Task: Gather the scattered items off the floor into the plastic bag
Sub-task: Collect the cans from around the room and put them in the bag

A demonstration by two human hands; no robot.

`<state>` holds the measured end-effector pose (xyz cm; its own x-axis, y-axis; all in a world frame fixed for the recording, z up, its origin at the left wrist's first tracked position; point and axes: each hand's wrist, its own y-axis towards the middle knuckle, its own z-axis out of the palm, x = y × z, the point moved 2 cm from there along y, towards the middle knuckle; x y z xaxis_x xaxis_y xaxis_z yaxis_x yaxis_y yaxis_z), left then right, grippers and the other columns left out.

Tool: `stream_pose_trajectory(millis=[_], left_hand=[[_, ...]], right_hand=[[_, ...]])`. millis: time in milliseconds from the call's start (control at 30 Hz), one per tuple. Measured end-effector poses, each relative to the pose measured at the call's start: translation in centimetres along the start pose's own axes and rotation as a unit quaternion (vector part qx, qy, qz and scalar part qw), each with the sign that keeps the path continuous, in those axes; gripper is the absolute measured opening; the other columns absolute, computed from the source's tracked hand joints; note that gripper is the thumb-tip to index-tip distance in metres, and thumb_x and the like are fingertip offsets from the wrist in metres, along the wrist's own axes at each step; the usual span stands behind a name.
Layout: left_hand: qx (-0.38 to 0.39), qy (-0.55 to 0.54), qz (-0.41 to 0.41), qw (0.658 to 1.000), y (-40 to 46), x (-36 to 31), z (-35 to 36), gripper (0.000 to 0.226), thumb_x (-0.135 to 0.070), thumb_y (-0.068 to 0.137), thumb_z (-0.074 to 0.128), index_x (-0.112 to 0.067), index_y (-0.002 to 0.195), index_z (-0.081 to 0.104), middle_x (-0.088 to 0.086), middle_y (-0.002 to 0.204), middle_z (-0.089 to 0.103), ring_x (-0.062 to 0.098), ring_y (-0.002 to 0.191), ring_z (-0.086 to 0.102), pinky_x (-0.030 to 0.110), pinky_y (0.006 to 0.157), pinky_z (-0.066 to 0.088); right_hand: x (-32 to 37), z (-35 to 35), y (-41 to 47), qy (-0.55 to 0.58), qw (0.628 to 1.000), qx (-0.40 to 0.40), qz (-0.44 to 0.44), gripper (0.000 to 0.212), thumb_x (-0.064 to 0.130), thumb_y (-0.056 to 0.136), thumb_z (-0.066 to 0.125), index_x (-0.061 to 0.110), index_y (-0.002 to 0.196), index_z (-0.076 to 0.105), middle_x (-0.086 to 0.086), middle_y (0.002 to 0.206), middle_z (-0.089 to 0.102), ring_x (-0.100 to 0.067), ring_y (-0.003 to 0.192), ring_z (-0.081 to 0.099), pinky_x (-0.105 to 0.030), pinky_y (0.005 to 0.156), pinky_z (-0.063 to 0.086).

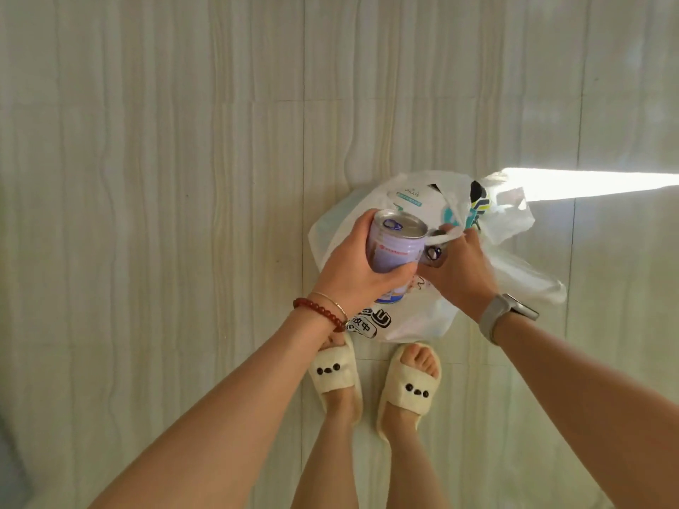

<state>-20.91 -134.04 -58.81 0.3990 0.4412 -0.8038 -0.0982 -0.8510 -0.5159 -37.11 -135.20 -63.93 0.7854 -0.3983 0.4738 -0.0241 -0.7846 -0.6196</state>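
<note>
My left hand [354, 262] is wrapped round the can [395, 247], above the plastic bag [415, 317] at one o'clock of my feet; right hand [459, 268] pinches the handle [446, 234]; I'd widen the mouth, lower the can upright.

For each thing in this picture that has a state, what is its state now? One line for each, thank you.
Purple can: held upright above the bag, pull-tab lid sealed.
Left hand: grips the can around its side.
Right hand: pinches the bag handle.
Plastic bag: on the floor, mouth held open, items already inside.
Second can: inside the bag, mostly hidden.
</note>
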Motion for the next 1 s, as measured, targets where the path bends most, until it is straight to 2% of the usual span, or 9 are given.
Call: stream_pose_trajectory(millis=[67, 200, 300, 400, 500, 733, 833, 900, 1000], left_hand=[[0.052, 0.132, 0.052, 0.988, 1.3, 0.1, 1.3, 0.078, -0.040, 0.059, 0.073, -0.017, 0.127, 0.040, -0.002, 0.119, 0.051, 0.014, 0.107, 0.055, 0.029, 0.090, 0.047], [0.158, 0.386, 0.152, 0.896, 3.3, 1.6, 4.2, 0.077, -0.036, 0.071, 0.069, -0.013, 0.134, 0.032, 0.006, 0.129, 0.045, 0.026, 0.111, 0.051, 0.039, 0.086, 0.048], [0.158, 0.480, 0.160, 0.848, 5.4, 3.1, 5.2, 0.075, -0.032, 0.075, 0.066, -0.012, 0.136, 0.027, 0.006, 0.131, 0.044, 0.025, 0.116, 0.046, 0.036, 0.092, 0.041], [0.088, 0.523, 0.090, 0.843, 8.0, 4.6, 4.1, 0.076, -0.024, 0.076, 0.068, -0.012, 0.137, 0.025, 0.007, 0.134, 0.042, 0.026, 0.122, 0.041, 0.036, 0.101, 0.034], [0.077, 0.562, 0.046, 0.823, 9.1, 5.1, 2.4, 0.069, -0.025, 0.077, 0.066, -0.011, 0.133, 0.029, 0.009, 0.131, 0.045, 0.028, 0.120, 0.040, 0.037, 0.097, 0.035], [0.137, 0.592, 0.155, 0.779, 6.5, 4.5, 4.9, 0.072, -0.045, 0.077, 0.059, -0.012, 0.134, 0.030, 0.007, 0.119, 0.059, 0.028, 0.107, 0.052, 0.037, 0.091, 0.032], [0.147, 0.604, 0.140, 0.771, 6.7, 5.5, 7.1, 0.075, -0.047, 0.074, 0.063, -0.011, 0.132, 0.032, 0.008, 0.115, 0.060, 0.028, 0.102, 0.052, 0.036, 0.086, 0.034], [0.118, 0.625, 0.126, 0.761, 6.8, 6.3, 7.6, 0.072, -0.048, 0.064, 0.071, -0.013, 0.121, 0.046, 0.005, 0.103, 0.066, 0.024, 0.091, 0.057, 0.034, 0.077, 0.040], [0.081, 0.661, 0.168, 0.727, 6.6, 6.7, 8.1, 0.043, -0.039, 0.057, 0.076, -0.021, 0.094, 0.062, -0.004, 0.080, 0.067, 0.018, 0.073, 0.059, 0.029, 0.065, 0.040]], right_hand=[[-2.1, -0.2, -0.9, -0.068, 0.996, 0.018, 0.049, 0.060, 0.039, 0.071, 0.072, 0.017, 0.120, 0.047, -0.009, 0.125, 0.046, -0.034, 0.105, 0.053, -0.029, 0.076, 0.038], [-4.9, -0.3, -2.1, -0.102, 0.990, 0.054, 0.078, 0.063, 0.047, 0.072, 0.068, 0.021, 0.125, 0.045, -0.006, 0.122, 0.051, -0.029, 0.107, 0.054, -0.033, 0.081, 0.042], [-6.3, 0.0, -2.7, -0.101, 0.988, 0.076, 0.092, 0.067, 0.050, 0.071, 0.068, 0.021, 0.126, 0.044, -0.005, 0.121, 0.053, -0.027, 0.106, 0.055, -0.033, 0.082, 0.044], [-7.2, 0.1, -3.1, -0.115, 0.986, 0.087, 0.088, 0.066, 0.053, 0.072, 0.065, 0.020, 0.125, 0.043, -0.006, 0.118, 0.052, -0.027, 0.102, 0.055, -0.036, 0.080, 0.049], [-7.4, -0.1, -2.8, -0.130, 0.985, 0.080, 0.085, 0.066, 0.054, 0.073, 0.063, 0.019, 0.124, 0.041, -0.006, 0.116, 0.052, -0.026, 0.098, 0.056, -0.035, 0.075, 0.050], [-6.8, 0.0, -1.1, -0.057, 0.990, 0.066, 0.113, 0.065, 0.048, 0.074, 0.065, 0.019, 0.126, 0.040, -0.007, 0.120, 0.052, -0.026, 0.104, 0.055, -0.037, 0.081, 0.049], [-6.5, 1.0, -0.1, -0.072, 0.988, 0.093, 0.096, 0.068, 0.049, 0.073, 0.067, 0.017, 0.125, 0.036, -0.006, 0.116, 0.057, -0.025, 0.099, 0.057, -0.031, 0.072, 0.046], [-6.5, 1.8, 0.4, -0.092, 0.987, 0.109, 0.078, 0.066, 0.044, 0.073, 0.070, 0.015, 0.123, 0.037, -0.007, 0.116, 0.058, -0.025, 0.100, 0.056, -0.030, 0.071, 0.044], [-7.0, 2.7, 1.1, -0.070, 0.989, 0.111, 0.073, 0.059, 0.034, 0.077, 0.068, 0.012, 0.125, 0.040, -0.011, 0.123, 0.053, -0.029, 0.108, 0.051, -0.033, 0.082, 0.043]])
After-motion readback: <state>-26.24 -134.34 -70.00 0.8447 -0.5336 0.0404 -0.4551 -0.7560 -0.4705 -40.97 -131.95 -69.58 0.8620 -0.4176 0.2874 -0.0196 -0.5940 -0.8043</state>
